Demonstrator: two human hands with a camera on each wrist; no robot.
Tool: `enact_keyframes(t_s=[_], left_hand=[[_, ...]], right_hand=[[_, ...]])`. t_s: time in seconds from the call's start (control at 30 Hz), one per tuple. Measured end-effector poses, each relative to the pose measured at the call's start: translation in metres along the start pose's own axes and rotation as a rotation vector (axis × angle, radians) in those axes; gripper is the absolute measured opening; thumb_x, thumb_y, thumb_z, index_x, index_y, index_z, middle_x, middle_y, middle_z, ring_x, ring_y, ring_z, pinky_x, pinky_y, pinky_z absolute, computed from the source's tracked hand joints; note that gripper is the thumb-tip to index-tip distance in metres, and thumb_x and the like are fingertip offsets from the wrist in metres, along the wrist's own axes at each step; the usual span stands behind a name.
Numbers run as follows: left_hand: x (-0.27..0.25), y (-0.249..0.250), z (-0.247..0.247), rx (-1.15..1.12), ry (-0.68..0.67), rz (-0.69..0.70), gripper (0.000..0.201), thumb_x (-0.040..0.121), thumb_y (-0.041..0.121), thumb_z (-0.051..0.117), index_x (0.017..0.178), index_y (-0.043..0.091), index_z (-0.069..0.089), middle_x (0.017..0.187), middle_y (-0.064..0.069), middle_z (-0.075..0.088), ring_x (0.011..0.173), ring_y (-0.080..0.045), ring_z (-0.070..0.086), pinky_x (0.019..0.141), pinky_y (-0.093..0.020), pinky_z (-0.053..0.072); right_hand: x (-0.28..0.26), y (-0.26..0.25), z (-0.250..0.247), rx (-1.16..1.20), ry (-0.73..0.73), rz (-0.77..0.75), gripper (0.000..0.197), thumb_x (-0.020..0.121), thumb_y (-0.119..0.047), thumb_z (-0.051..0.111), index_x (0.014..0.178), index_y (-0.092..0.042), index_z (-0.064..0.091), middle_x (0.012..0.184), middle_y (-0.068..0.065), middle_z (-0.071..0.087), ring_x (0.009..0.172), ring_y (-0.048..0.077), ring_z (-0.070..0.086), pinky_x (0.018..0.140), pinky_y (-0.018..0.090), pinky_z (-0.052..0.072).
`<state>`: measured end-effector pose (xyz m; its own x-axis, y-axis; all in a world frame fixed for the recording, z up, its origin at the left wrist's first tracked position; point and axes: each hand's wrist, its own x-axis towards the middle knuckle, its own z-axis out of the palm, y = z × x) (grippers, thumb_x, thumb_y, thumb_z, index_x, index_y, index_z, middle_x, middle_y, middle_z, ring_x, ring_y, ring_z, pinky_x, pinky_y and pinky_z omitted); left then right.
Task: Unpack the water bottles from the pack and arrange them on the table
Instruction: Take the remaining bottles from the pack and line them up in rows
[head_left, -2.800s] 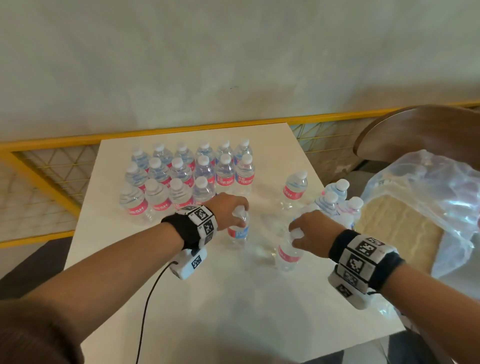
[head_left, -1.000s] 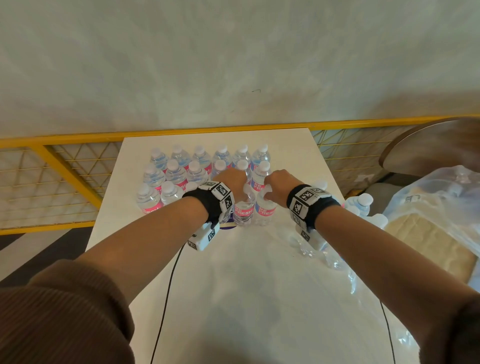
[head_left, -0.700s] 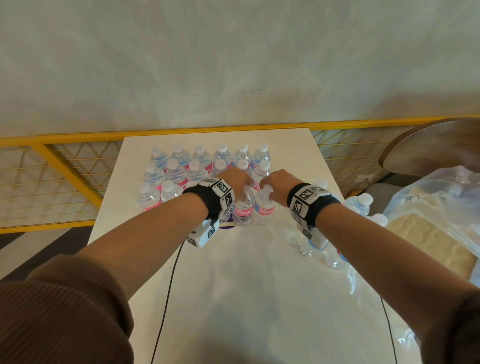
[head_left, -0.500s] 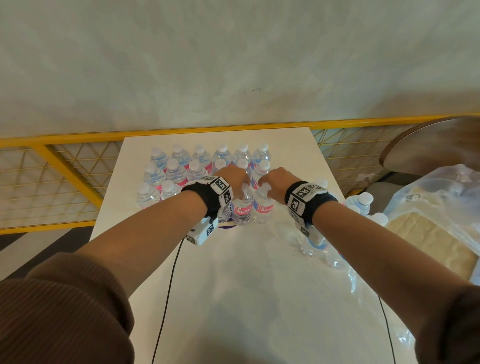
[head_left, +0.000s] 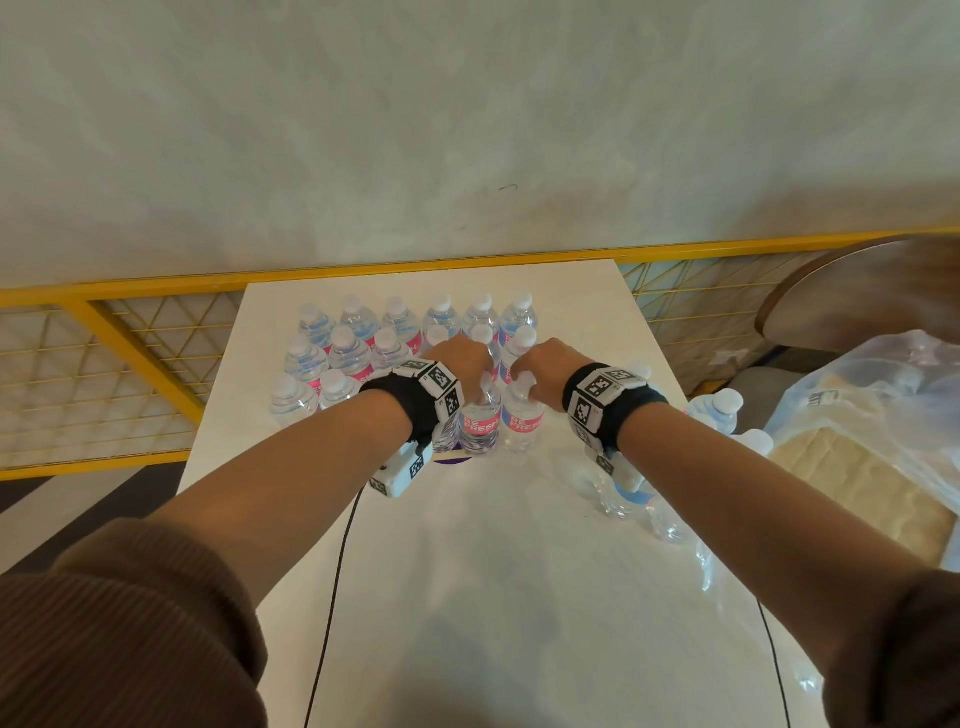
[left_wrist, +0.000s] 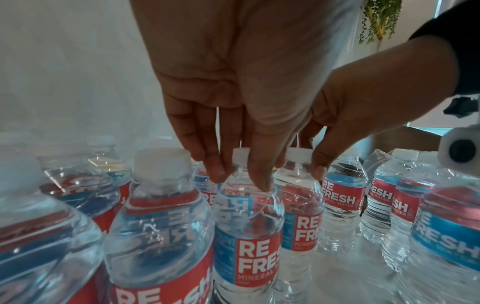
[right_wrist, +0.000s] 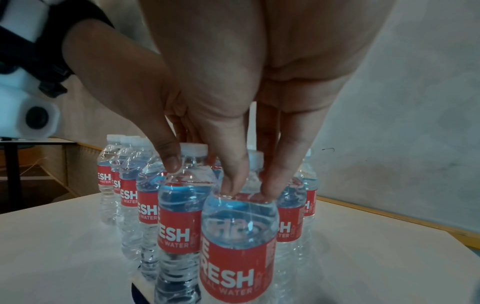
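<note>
At twelve o'clock on the white table in the head view, the left hand and right hand each pinch a bottle neck at the near edge of the arranged rows; a few bottles wait at three o'clock in the torn wrap.

In the left wrist view, fingertips clasp the left bottle under its cap.

In the right wrist view, fingers grasp the right bottle likewise. Full, they are likely weighty with thin, slick walls; the stiff neck ring looks like the surest hold.
</note>
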<state>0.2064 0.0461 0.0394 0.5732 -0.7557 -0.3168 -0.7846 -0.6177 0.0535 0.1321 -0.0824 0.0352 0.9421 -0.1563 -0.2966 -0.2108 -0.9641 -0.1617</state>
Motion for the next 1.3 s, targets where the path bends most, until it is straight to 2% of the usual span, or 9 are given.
enact_keyframes(t_s=[0.13, 0.23, 0.37, 0.5, 0.67, 0.8, 0.9, 1.03, 1.3], left_hand=[[0.001, 0.001, 0.0, 0.006, -0.013, -0.022, 0.013, 0.088, 0.016, 0.059, 0.076, 0.01, 0.061, 0.065, 0.002, 0.046, 0.078, -0.022, 0.052, 0.072, -0.027, 0.043], [0.0, 0.001, -0.002, -0.003, -0.018, -0.014, 0.016, 0.087, 0.019, 0.063, 0.094, 0.005, 0.068, 0.078, -0.002, 0.055, 0.08, -0.022, 0.055, 0.073, -0.027, 0.045], [0.0, 0.0, -0.003, -0.011, -0.013, -0.02, 0.017, 0.087, 0.018, 0.063, 0.094, 0.004, 0.068, 0.081, -0.004, 0.056, 0.077, -0.022, 0.054, 0.071, -0.028, 0.045], [-0.002, 0.001, -0.004, -0.01, -0.019, -0.034, 0.012, 0.087, 0.017, 0.062, 0.087, 0.006, 0.067, 0.068, 0.0, 0.052, 0.076, -0.022, 0.055, 0.069, -0.029, 0.045], [-0.004, 0.001, -0.005, -0.036, -0.027, -0.029, 0.019, 0.087, 0.018, 0.061, 0.098, 0.004, 0.068, 0.084, -0.004, 0.057, 0.087, -0.025, 0.062, 0.074, -0.03, 0.047], [-0.011, 0.005, -0.007, 0.031, -0.041, 0.002, 0.016, 0.086, 0.019, 0.062, 0.097, 0.008, 0.062, 0.08, -0.001, 0.056, 0.085, -0.023, 0.058, 0.072, -0.028, 0.043], [-0.02, 0.017, -0.01, -0.012, 0.016, -0.001, 0.046, 0.083, 0.026, 0.066, 0.123, 0.011, 0.048, 0.112, -0.007, 0.055, 0.104, -0.026, 0.057, 0.082, -0.034, 0.048], [-0.024, 0.057, -0.012, -0.075, 0.2, 0.175, 0.053, 0.088, 0.025, 0.058, 0.136, 0.016, 0.04, 0.134, -0.005, 0.042, 0.122, -0.026, 0.044, 0.097, -0.039, 0.045], [-0.009, 0.154, 0.014, -0.227, 0.025, 0.52, 0.055, 0.083, 0.028, 0.066, 0.134, 0.023, 0.046, 0.128, -0.004, 0.048, 0.116, -0.022, 0.053, 0.097, -0.037, 0.045]], right_hand=[[0.001, -0.001, -0.001, -0.002, 0.004, -0.006, 0.035, 0.087, -0.014, 0.063, 0.122, -0.013, 0.061, 0.121, 0.012, 0.06, 0.109, 0.028, 0.059, 0.09, 0.03, 0.047], [0.001, -0.002, -0.002, -0.008, 0.005, 0.007, 0.029, 0.087, -0.015, 0.062, 0.115, -0.01, 0.064, 0.113, 0.013, 0.063, 0.104, 0.029, 0.06, 0.079, 0.026, 0.045], [0.002, -0.002, -0.001, -0.02, 0.017, 0.014, 0.026, 0.084, -0.016, 0.066, 0.109, -0.009, 0.065, 0.109, 0.013, 0.063, 0.099, 0.029, 0.061, 0.075, 0.026, 0.044], [0.003, -0.002, -0.001, -0.041, 0.008, 0.01, 0.03, 0.084, -0.017, 0.066, 0.113, -0.012, 0.064, 0.113, 0.012, 0.063, 0.103, 0.029, 0.061, 0.083, 0.029, 0.048], [0.0, -0.001, -0.004, -0.044, -0.003, 0.004, 0.033, 0.084, -0.02, 0.068, 0.115, -0.014, 0.064, 0.115, 0.011, 0.062, 0.104, 0.028, 0.061, 0.087, 0.032, 0.05], [-0.015, 0.004, -0.017, -0.001, 0.0, 0.026, 0.048, 0.084, -0.026, 0.067, 0.129, -0.018, 0.053, 0.127, 0.009, 0.058, 0.113, 0.027, 0.057, 0.095, 0.035, 0.048], [-0.041, 0.022, -0.037, 0.055, 0.017, 0.077, 0.049, 0.087, -0.024, 0.064, 0.133, -0.017, 0.048, 0.127, 0.006, 0.056, 0.116, 0.024, 0.054, 0.096, 0.031, 0.043], [-0.085, 0.054, -0.053, 0.044, 0.006, 0.148, 0.037, 0.087, -0.022, 0.063, 0.123, -0.019, 0.057, 0.121, 0.003, 0.058, 0.111, 0.021, 0.053, 0.088, 0.027, 0.041], [-0.162, 0.098, -0.032, -0.102, -0.172, 0.344, 0.031, 0.087, -0.03, 0.062, 0.114, -0.015, 0.064, 0.115, 0.006, 0.064, 0.105, 0.022, 0.06, 0.092, 0.031, 0.05]])
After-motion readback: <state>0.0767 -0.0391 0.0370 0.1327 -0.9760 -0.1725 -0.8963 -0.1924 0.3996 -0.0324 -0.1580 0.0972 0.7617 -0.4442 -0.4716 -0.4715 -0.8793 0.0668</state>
